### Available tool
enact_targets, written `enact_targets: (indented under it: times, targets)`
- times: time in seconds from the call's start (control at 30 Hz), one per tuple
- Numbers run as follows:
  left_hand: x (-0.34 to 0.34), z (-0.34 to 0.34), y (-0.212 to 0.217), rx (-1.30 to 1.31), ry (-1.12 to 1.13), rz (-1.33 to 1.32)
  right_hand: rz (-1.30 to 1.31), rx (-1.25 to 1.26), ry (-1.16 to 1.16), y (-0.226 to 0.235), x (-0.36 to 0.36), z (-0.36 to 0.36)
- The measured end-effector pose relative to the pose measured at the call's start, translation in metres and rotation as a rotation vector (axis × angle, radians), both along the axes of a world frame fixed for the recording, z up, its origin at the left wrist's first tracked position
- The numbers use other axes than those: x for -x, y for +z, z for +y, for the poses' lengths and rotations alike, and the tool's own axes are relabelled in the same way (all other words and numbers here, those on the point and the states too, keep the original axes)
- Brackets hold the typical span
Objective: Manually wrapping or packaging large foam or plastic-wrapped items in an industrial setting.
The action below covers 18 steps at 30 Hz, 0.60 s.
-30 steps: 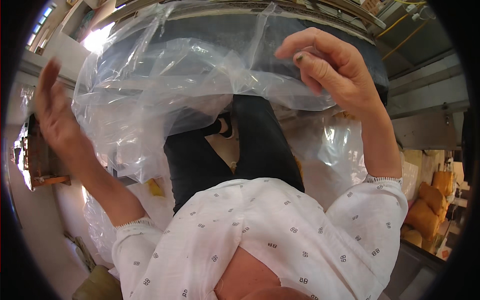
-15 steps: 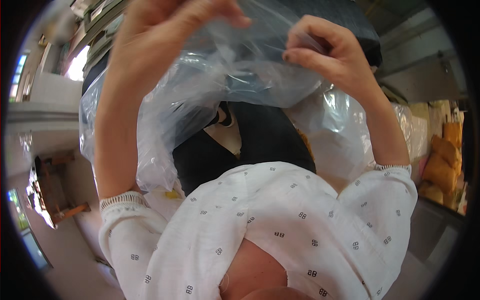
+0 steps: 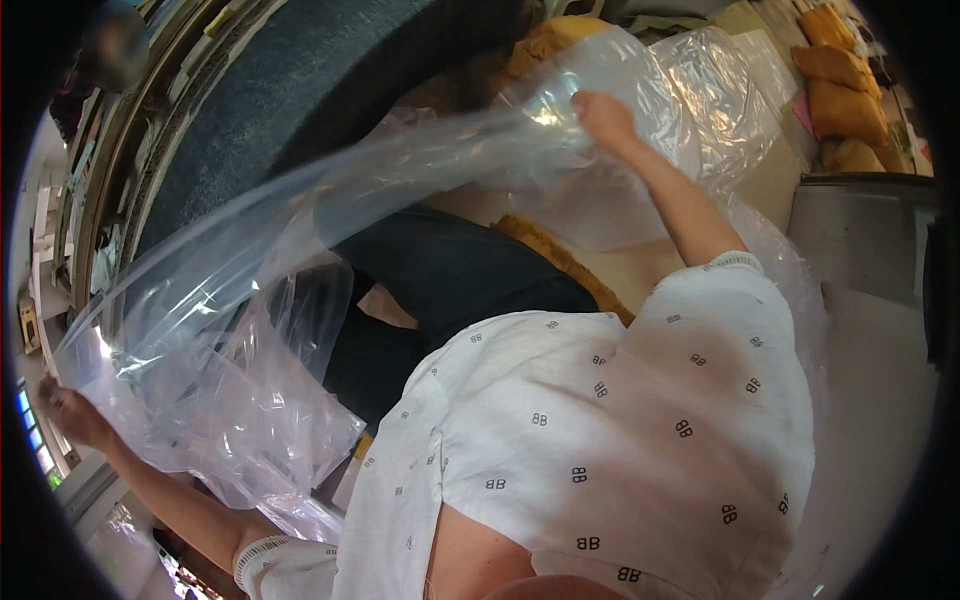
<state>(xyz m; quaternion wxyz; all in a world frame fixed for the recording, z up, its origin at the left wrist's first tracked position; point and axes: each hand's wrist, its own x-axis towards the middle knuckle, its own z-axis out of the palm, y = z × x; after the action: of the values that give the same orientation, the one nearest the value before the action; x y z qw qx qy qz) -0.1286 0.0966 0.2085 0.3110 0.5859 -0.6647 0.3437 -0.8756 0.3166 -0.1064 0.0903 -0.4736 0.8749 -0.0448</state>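
A wide sheet of clear plastic film (image 3: 400,155) stretches across in front of me between my two hands. My left hand (image 3: 75,412), far out at the left, is closed on one end of it. At the upper right, my right hand (image 3: 605,120) grips the other end in a fist. More crumpled clear plastic (image 3: 250,400) hangs below the left part of the stretched film, over and beside my legs. Behind the film curves a dark blue-grey padded surface (image 3: 270,90), partly seen through it.
Shiny clear plastic (image 3: 720,100) lies in a heap at the upper right. Beyond it are stacked yellow-brown bundles (image 3: 840,95). A grey metal box-like surface (image 3: 865,230) stands at the right. Under my legs is a brown fuzzy-edged cushion (image 3: 565,255).
My hands have gone from close together in front to wide apart, drawing the film out between them. My view and body have turned, bringing more of the right side into sight.
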Motion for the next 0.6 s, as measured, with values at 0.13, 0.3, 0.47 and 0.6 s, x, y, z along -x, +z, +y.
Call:
enact_targets:
  times: [0.13, 0.3, 0.47, 0.6]
  targets:
    - [-0.026, -0.026, -0.106, -0.180, 0.070, 0.149, 0.460, 0.108, -0.077, 0.067, 0.140, -0.046]
    - [-0.137, -0.039, -0.205, -0.352, 0.230, 0.143, 0.572, 0.867, -0.155, 0.219, 0.138, -0.175]
    - [-0.224, 0.001, -0.227, -0.441, 0.586, 0.274, -0.144, 1.201, -0.005, 0.252, 0.025, -0.249]
    - [-0.262, 0.010, -0.228, -0.452, 0.601, 0.052, 0.122, 0.681, 0.207, 0.147, 0.003, -0.263]
